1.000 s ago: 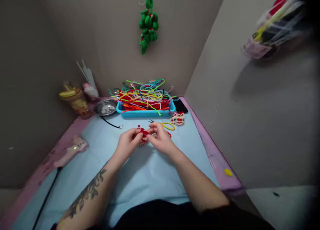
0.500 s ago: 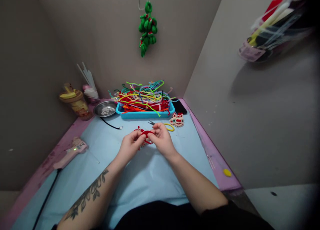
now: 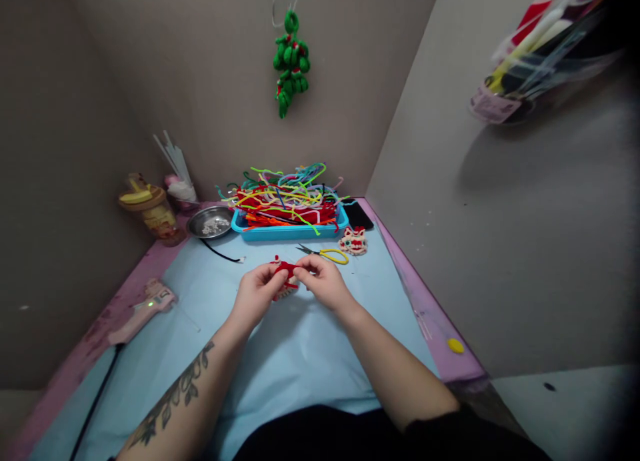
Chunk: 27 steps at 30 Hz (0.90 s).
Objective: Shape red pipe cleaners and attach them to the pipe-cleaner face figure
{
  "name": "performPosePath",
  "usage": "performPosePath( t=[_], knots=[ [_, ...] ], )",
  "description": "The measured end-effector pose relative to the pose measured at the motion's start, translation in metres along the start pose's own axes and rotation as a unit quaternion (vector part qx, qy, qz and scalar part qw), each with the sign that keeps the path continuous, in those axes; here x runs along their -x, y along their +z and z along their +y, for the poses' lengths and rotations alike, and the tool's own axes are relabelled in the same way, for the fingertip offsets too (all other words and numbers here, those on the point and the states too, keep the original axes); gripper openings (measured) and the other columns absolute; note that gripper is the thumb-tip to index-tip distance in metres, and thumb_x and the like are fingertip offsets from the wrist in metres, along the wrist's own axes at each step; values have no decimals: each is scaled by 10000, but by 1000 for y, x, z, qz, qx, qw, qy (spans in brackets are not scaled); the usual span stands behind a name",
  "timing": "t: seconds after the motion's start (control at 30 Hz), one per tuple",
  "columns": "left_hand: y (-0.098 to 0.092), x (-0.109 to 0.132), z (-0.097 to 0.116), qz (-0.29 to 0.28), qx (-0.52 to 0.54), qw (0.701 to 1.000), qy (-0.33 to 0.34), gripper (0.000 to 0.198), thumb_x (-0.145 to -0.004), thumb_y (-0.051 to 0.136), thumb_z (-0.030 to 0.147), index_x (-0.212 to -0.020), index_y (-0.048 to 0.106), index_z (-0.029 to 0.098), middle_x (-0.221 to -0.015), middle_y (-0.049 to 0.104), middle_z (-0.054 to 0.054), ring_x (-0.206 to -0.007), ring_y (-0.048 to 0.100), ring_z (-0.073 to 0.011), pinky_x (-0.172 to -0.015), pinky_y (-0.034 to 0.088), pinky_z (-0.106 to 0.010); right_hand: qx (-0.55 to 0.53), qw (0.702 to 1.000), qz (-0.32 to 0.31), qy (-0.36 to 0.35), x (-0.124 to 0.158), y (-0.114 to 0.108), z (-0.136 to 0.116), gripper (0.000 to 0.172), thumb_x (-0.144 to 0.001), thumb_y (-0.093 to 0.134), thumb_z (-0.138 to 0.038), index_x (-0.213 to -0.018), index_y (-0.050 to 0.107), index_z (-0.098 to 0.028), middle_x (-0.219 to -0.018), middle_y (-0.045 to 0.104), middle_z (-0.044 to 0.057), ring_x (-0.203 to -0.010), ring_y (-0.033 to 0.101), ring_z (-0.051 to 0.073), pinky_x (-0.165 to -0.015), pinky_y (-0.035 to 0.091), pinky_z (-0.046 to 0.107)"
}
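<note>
A small red pipe-cleaner piece [image 3: 286, 271] with a pale fringed lower edge sits between both hands, just above the light blue mat [image 3: 280, 354]. My left hand [image 3: 257, 293] pinches its left side. My right hand [image 3: 324, 282] pinches its right end with thumb and forefinger. Just beyond the hands lie yellow-handled scissors [image 3: 327, 253] and a finished red-and-white figure [image 3: 354, 241]. Behind them stands a blue tray [image 3: 287, 231] heaped with pipe cleaners in many colours.
A pink glue gun [image 3: 143, 310] with a black cord lies at the left edge. At the back left are a metal dish [image 3: 210, 221], a lidded cup [image 3: 149, 209] and a phone [image 3: 358, 214]. Green pipe-cleaner work [image 3: 289, 57] hangs on the wall. A yellow blob [image 3: 455, 345] sits on the pink border.
The hands have stayed together on the red piece, shifting slightly and turning it; a loop seen half a second ago is now drawn in tighter. The view has tilted a little.
</note>
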<state>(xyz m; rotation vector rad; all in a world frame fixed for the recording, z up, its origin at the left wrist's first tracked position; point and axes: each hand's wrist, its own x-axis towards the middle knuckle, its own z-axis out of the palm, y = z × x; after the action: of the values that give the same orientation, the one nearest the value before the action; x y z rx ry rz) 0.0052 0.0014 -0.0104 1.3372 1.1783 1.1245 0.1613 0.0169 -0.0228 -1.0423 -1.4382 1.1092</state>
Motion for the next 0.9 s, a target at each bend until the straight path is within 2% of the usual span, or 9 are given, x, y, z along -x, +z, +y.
performPosePath(
  t=[0.2, 0.3, 0.4, 0.57, 0.7, 0.8, 0.9],
  knots=[
    [2, 1, -5, -7, -22, 1000, 4, 265, -778, 641, 378, -665, 603, 141, -557, 564, 20, -486, 456, -77, -467, 376, -188, -14, 1000, -10, 15, 2, 3, 2, 176, -776, 609, -340, -702, 596, -181, -582, 540, -29, -555, 483, 114, -527, 384, 241],
    [2, 1, -1, -11, -27, 1000, -3, 231, -741, 672, 358, -800, 665, 134, -643, 635, -6, -533, 518, -98, -489, 418, -198, -6, 1000, 7, 17, 2, 1, 1, 202, -774, 607, -341, -653, 591, -179, -559, 528, -31, -545, 471, 113, -535, 381, 245],
    [0, 1, 4, 9, -29, 999, 11, 313, -743, 672, 382, -935, 680, 135, -749, 690, -38, -585, 574, -123, -501, 444, -209, 14, 1000, 8, -1, 1, -2, -2, 186, -758, 624, -323, -649, 614, -172, -592, 559, -22, -578, 494, 118, -571, 402, 250],
    [-5, -1, 3, 11, -31, 999, 10, 295, -718, 706, 374, -900, 701, 141, -775, 729, -59, -644, 638, -157, -580, 495, -241, 14, 1000, 9, -14, 2, -2, -3, 168, -760, 633, -310, -669, 651, -169, -647, 619, 2, -643, 544, 138, -626, 437, 263],
    [-5, -3, 0, 17, -19, 1000, 1, 276, -701, 720, 349, -889, 719, 146, -785, 739, -61, -690, 658, -173, -656, 516, -268, -17, 1000, 23, -2, 2, -1, 1, 188, -773, 626, -326, -662, 641, -175, -600, 589, -8, -601, 518, 132, -598, 419, 265],
    [-1, -2, -2, 20, -18, 1000, -10, 244, -698, 718, 354, -826, 724, 147, -700, 715, -40, -600, 615, -149, -579, 486, -246, -39, 999, 37, 9, 2, 0, 1, 207, -771, 622, -343, -647, 616, -178, -556, 541, -27, -547, 472, 118, -551, 386, 256],
    [2, -2, -5, 18, -24, 999, -12, 255, -703, 719, 390, -772, 723, 145, -640, 677, -18, -504, 524, -105, -469, 396, -208, -45, 998, 52, 2, 2, 1, -1, 213, -771, 623, -344, -634, 597, -183, -530, 497, -38, -538, 449, 114, -541, 367, 253]
  ],
)
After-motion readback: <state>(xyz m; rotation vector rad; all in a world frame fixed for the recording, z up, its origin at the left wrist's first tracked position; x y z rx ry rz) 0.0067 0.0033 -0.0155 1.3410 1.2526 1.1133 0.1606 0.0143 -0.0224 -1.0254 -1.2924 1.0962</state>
